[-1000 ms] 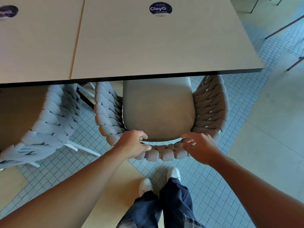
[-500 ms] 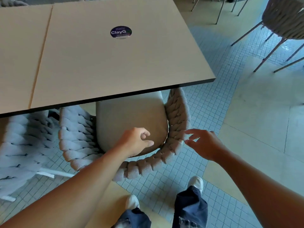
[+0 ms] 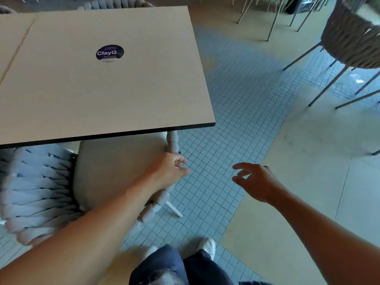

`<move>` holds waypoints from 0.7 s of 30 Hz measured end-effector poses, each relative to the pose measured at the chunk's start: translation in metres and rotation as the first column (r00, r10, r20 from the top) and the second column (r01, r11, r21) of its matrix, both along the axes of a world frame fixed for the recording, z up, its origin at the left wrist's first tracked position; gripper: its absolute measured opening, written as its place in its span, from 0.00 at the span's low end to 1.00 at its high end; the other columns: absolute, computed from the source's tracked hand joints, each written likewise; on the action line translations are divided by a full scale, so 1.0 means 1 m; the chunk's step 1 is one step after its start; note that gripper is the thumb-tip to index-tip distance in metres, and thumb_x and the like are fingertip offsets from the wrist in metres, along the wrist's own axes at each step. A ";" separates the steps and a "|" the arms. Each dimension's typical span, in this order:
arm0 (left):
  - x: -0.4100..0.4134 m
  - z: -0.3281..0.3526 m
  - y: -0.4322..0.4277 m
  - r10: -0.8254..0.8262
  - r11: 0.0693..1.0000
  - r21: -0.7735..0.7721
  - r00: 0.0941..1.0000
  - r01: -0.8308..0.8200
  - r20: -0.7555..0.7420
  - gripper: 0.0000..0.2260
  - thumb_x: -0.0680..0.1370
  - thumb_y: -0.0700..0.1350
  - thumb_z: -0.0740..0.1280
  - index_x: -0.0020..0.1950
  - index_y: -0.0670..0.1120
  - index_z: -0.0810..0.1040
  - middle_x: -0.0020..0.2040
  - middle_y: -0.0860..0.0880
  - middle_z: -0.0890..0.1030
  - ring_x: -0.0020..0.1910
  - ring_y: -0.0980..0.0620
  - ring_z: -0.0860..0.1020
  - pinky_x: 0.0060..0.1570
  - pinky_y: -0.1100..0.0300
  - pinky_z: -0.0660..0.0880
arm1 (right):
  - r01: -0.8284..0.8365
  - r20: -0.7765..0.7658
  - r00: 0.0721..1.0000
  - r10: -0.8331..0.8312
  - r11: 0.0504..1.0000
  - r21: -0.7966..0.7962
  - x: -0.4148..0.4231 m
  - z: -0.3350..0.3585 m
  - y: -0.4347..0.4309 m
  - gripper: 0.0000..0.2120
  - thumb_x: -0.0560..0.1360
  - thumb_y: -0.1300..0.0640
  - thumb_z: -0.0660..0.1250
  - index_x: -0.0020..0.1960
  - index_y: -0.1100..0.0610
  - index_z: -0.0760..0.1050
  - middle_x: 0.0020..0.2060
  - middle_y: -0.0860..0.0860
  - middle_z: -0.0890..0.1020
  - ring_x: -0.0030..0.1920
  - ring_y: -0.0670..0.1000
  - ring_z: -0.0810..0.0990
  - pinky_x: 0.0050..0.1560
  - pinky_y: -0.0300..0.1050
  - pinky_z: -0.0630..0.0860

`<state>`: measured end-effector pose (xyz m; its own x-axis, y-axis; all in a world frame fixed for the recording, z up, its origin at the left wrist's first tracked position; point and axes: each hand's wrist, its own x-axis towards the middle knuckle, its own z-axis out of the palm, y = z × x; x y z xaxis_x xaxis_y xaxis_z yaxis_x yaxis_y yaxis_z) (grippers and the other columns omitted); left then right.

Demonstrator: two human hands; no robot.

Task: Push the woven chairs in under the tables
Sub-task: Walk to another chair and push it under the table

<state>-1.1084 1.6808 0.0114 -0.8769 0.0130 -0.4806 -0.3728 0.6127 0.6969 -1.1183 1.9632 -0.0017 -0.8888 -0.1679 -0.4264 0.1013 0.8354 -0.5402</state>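
A woven chair with a beige seat cushion (image 3: 115, 171) and a braided rim (image 3: 172, 143) stands partly under the beige table (image 3: 102, 89). My left hand (image 3: 170, 170) hovers at the chair's right rim with its fingers loosely curled, holding nothing that I can see. My right hand (image 3: 257, 182) hangs over the tiled floor, right of the chair, fingers spread and empty. A second woven chair (image 3: 30, 192), pale blue-grey, stands under the table at the left. A third woven chair (image 3: 353, 42) stands out in the room at the upper right on thin metal legs.
A round dark sticker (image 3: 110, 53) lies on the table top. A neighbouring table (image 3: 10, 38) butts against the left side. More chair legs (image 3: 273, 19) stand at the back. My feet (image 3: 202, 246) are on the small blue floor tiles.
Both hands have come off the chair's back rim. The view has swung to the right. My right hand has moved away over the floor and opened.
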 end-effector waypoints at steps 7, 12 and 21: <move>-0.072 0.011 0.051 0.020 1.000 0.001 0.999 -0.020 -0.041 0.13 0.71 0.52 0.75 0.53 0.52 0.81 0.47 0.56 0.82 0.47 0.56 0.81 0.50 0.56 0.80 | -0.001 -0.021 1.000 0.001 1.000 0.011 -0.073 0.013 0.054 0.17 0.75 0.45 0.71 0.63 0.43 0.77 0.51 0.43 0.84 0.53 0.47 0.80 0.59 0.46 0.74; -0.153 0.030 0.081 -0.016 1.000 -0.007 0.989 0.015 -0.148 0.14 0.73 0.54 0.73 0.57 0.52 0.80 0.49 0.57 0.82 0.48 0.62 0.79 0.40 0.72 0.70 | -0.007 -0.031 0.999 0.007 1.000 0.003 -0.146 0.024 0.077 0.17 0.75 0.45 0.70 0.64 0.42 0.76 0.53 0.43 0.83 0.48 0.43 0.82 0.52 0.41 0.71; -0.340 0.022 0.110 0.000 1.000 -0.029 0.992 -0.004 -0.127 0.17 0.75 0.53 0.71 0.61 0.50 0.79 0.54 0.54 0.81 0.50 0.58 0.79 0.39 0.72 0.69 | -0.069 -0.040 0.997 0.070 0.998 0.010 -0.344 0.026 0.093 0.18 0.75 0.46 0.70 0.65 0.43 0.75 0.56 0.42 0.82 0.45 0.41 0.82 0.57 0.44 0.74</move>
<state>-1.4486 1.7904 0.0333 -0.9309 -0.0010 -0.3652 -0.2834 0.6325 0.7208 -1.4621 2.0559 0.0243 -0.8916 -0.2263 -0.3922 0.0212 0.8444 -0.5353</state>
